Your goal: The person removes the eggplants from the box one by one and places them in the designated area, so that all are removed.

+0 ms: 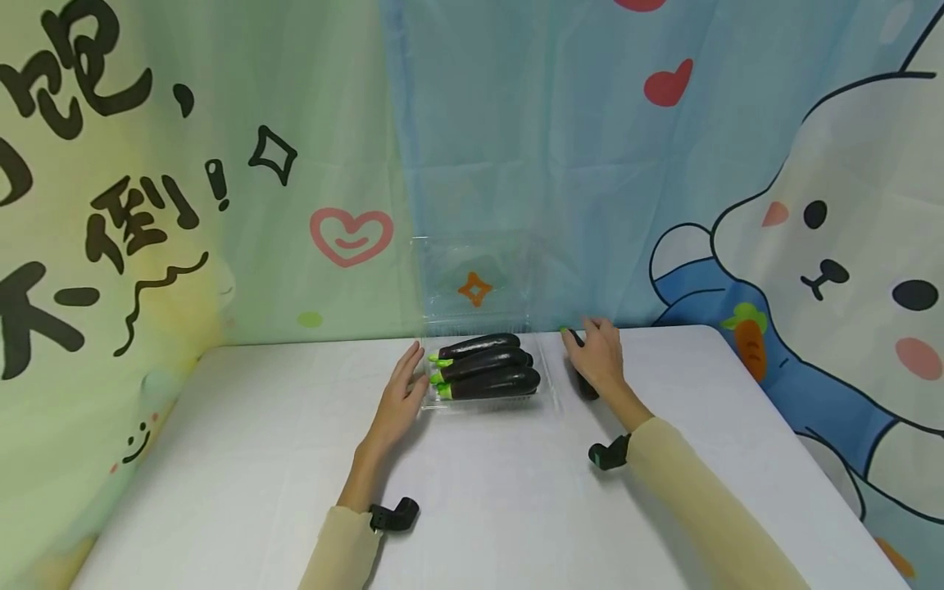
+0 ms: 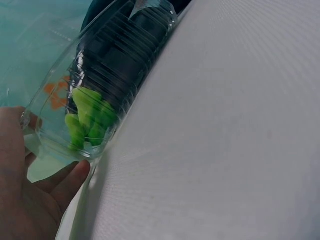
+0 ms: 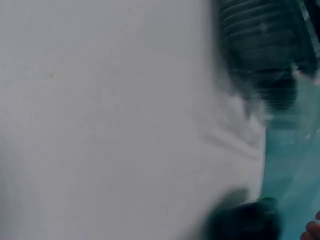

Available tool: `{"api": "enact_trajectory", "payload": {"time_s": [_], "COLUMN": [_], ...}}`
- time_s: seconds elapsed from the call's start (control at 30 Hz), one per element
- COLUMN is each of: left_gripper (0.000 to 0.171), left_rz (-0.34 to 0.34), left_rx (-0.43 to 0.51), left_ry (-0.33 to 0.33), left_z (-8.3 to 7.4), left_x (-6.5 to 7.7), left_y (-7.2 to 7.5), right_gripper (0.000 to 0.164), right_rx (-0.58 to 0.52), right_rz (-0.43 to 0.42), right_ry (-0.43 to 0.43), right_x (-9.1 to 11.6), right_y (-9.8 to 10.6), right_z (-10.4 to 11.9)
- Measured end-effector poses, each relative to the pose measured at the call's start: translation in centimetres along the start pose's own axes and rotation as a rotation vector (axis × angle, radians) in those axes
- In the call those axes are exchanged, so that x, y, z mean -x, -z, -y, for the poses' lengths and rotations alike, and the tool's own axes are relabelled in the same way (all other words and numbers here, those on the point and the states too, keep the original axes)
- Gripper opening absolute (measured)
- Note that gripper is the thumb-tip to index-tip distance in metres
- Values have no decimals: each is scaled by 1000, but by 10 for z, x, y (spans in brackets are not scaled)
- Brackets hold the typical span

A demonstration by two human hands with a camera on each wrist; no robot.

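Observation:
A clear plastic box [image 1: 546, 401] with a raised lid [image 1: 472, 254] stands near the table's back edge, holding several dark eggplants [image 1: 490, 383] whose green stems point left. My left hand [image 1: 401, 393] rests at the box's left end, fingers fairly straight. In the left wrist view, the left hand [image 2: 35, 200] has its fingertips right at the clear wall, beside the green stems [image 2: 90, 117]. Right of the box, my right hand [image 1: 599, 356] grips another eggplant [image 1: 587, 387] from above, its green tip showing past the thumb. That eggplant [image 3: 245, 220] is blurred in the right wrist view.
A white cloth covers the table [image 1: 479, 492]. Directly behind it hangs a printed curtain [image 1: 472, 123] with hearts, lettering and a rabbit figure. Each wrist carries a small black camera, such as the left wrist camera [image 1: 394, 515].

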State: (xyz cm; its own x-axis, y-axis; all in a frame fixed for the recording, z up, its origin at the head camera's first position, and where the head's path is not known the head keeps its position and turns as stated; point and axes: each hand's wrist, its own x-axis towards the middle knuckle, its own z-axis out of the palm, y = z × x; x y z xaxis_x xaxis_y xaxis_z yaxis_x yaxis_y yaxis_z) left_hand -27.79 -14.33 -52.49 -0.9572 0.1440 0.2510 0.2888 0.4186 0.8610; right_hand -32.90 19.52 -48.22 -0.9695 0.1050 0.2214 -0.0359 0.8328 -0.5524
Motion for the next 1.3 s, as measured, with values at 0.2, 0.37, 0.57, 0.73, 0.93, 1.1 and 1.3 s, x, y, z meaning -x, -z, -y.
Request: {"api": "enact_trajectory", "payload": {"time_s": [0.2, 0.37, 0.57, 0.73, 0.93, 1.1, 1.3], "left_gripper": [52, 52, 52, 52, 51, 52, 52], "left_rz": [10, 10, 2, -8, -3, -4, -12], "left_rx": [7, 10, 1, -3, -6, 1, 2], "left_ry": [9, 12, 0, -13, -14, -18, -38], "left_z": [-1, 0, 0, 0, 1, 0, 0], "left_x": [0, 0, -1, -1, 0, 1, 0], "left_y": [1, 1, 0, 0, -1, 0, 0], "right_gripper": [57, 52, 45, 43, 44, 44, 46], "right_rx": [-75, -125, -124, -139, -104, -93, -71], "right_rz": [17, 123, 186, 247, 301, 371, 423], "right_ry": [165, 300, 496, 578, 589, 589, 601], "right_x": [5, 19, 33, 39, 39, 35, 28], "right_y": [12, 14, 12, 13, 14, 14, 11], "right_z": [31, 57, 74, 85, 90, 94, 101]}}
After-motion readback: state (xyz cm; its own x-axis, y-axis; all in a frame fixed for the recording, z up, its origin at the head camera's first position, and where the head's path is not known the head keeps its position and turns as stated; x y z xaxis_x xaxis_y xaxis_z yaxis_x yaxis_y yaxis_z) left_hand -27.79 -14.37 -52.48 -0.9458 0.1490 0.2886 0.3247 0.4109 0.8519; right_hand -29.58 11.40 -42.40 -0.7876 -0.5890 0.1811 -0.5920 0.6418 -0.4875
